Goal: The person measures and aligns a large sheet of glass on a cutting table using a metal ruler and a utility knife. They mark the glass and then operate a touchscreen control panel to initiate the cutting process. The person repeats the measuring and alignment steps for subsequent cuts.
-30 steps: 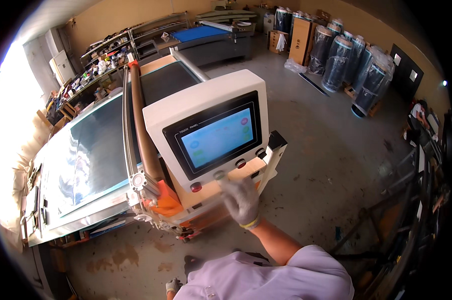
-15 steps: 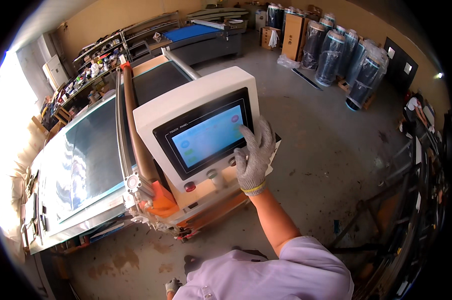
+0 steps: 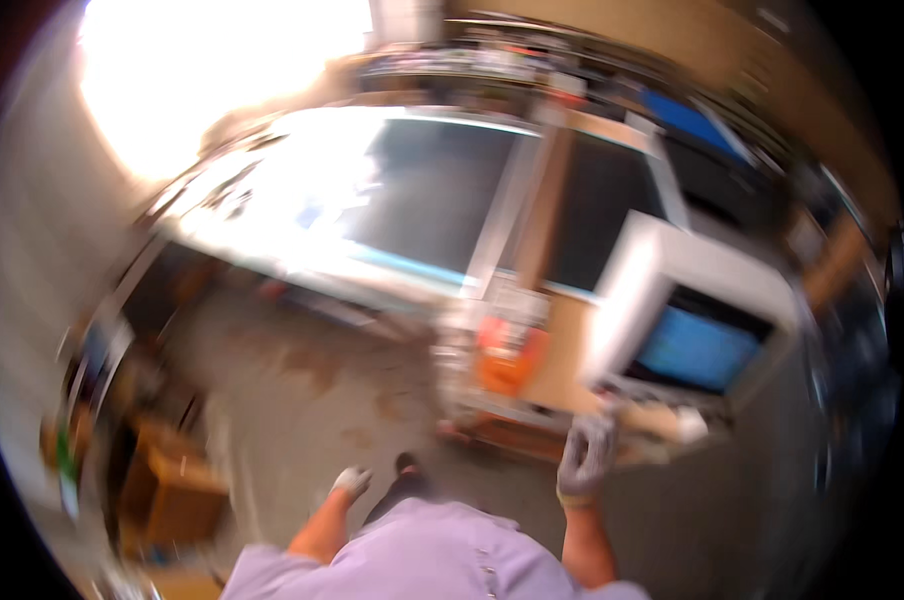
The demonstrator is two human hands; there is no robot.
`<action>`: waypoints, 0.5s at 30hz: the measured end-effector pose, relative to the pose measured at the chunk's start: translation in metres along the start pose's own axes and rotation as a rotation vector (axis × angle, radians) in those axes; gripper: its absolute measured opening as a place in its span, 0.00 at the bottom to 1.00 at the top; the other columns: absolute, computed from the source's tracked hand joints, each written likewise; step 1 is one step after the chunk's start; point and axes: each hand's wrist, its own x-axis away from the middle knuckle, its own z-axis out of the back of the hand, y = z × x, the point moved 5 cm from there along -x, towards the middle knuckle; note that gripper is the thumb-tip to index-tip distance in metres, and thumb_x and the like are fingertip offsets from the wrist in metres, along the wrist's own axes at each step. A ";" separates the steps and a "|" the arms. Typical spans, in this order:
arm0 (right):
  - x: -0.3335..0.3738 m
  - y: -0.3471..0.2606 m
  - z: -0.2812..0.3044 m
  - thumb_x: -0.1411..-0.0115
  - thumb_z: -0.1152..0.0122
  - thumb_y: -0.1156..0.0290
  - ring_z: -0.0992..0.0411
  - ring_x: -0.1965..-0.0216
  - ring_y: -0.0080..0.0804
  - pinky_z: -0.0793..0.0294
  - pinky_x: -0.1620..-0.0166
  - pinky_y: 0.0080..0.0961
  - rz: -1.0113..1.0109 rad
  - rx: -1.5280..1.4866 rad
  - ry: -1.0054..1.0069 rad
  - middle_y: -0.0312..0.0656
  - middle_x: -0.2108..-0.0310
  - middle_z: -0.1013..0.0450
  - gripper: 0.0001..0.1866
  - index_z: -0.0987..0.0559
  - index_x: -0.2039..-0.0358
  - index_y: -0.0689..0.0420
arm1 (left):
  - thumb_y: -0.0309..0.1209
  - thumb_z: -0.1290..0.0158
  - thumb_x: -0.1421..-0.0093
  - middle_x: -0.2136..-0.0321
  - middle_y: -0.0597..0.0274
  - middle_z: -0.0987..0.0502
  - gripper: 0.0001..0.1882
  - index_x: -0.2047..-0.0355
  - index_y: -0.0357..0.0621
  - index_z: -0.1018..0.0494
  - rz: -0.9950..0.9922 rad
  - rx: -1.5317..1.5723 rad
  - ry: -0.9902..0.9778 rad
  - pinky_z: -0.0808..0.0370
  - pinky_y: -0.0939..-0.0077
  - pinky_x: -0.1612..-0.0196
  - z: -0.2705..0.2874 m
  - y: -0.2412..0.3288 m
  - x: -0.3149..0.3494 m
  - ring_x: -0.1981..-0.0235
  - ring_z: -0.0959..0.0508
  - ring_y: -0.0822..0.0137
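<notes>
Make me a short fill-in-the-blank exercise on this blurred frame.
1. Both hands wear pale ____.
2. The right hand hangs just below the white panel, whose screen glows ____.
3. The left hand is low over the ____, holding nothing.
4. Left of the panel, the patch on the machine's corner is ____.

Missing words: gloves; blue; floor; orange

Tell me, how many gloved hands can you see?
2. The left hand hangs low near the floor, holding nothing. The right hand is raised just below the white control box with the blue screen. The picture is blurry, so I cannot tell finger details.
</notes>
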 end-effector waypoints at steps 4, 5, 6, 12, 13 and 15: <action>0.059 -0.006 -0.112 0.47 0.37 0.82 0.34 0.68 0.43 0.32 0.60 0.37 -0.309 -0.421 -0.384 0.47 0.68 0.32 0.10 0.31 0.72 0.60 | 0.51 0.48 0.40 0.60 0.45 0.18 0.27 0.54 0.38 0.21 0.359 0.275 0.228 0.23 0.57 0.52 0.092 0.058 0.074 0.57 0.18 0.49; 0.063 -0.013 -0.132 0.47 0.38 0.82 0.37 0.72 0.41 0.34 0.65 0.37 -0.361 -0.465 -0.395 0.46 0.73 0.35 0.12 0.34 0.75 0.60 | 0.49 0.50 0.39 0.53 0.43 0.19 0.26 0.53 0.40 0.20 0.391 0.227 0.289 0.24 0.55 0.48 0.114 0.059 0.099 0.51 0.19 0.46; 0.070 -0.021 -0.151 0.48 0.38 0.82 0.41 0.76 0.38 0.37 0.69 0.36 -0.425 -0.508 -0.413 0.44 0.78 0.38 0.14 0.37 0.78 0.60 | 0.51 0.50 0.39 0.53 0.41 0.20 0.28 0.53 0.39 0.21 0.460 0.272 0.303 0.25 0.54 0.47 0.116 0.034 0.123 0.50 0.20 0.44; 0.048 -0.066 -0.226 0.35 0.38 0.71 0.24 0.80 0.26 0.21 0.76 0.29 -0.629 -0.847 -0.711 0.42 0.81 0.26 0.09 0.25 0.73 0.56 | 0.55 0.53 0.38 0.50 0.45 0.20 0.30 0.52 0.42 0.19 0.830 0.360 0.332 0.25 0.54 0.45 0.053 -0.098 0.227 0.48 0.21 0.45; 0.036 -0.087 -0.229 0.35 0.38 0.70 0.29 0.81 0.22 0.25 0.76 0.30 -0.754 -0.799 -0.766 0.39 0.84 0.30 0.16 0.27 0.79 0.58 | 0.57 0.54 0.37 0.50 0.47 0.20 0.30 0.53 0.44 0.18 0.913 0.405 0.371 0.25 0.54 0.46 0.029 -0.126 0.245 0.48 0.21 0.46; 0.022 -0.110 -0.250 0.36 0.36 0.70 0.41 0.82 0.21 0.38 0.77 0.30 -0.346 -0.540 -0.688 0.36 0.86 0.37 0.19 0.31 0.82 0.59 | 0.53 0.55 0.37 0.47 0.51 0.21 0.27 0.49 0.49 0.19 1.085 0.551 0.374 0.26 0.56 0.43 0.028 -0.139 0.278 0.44 0.22 0.49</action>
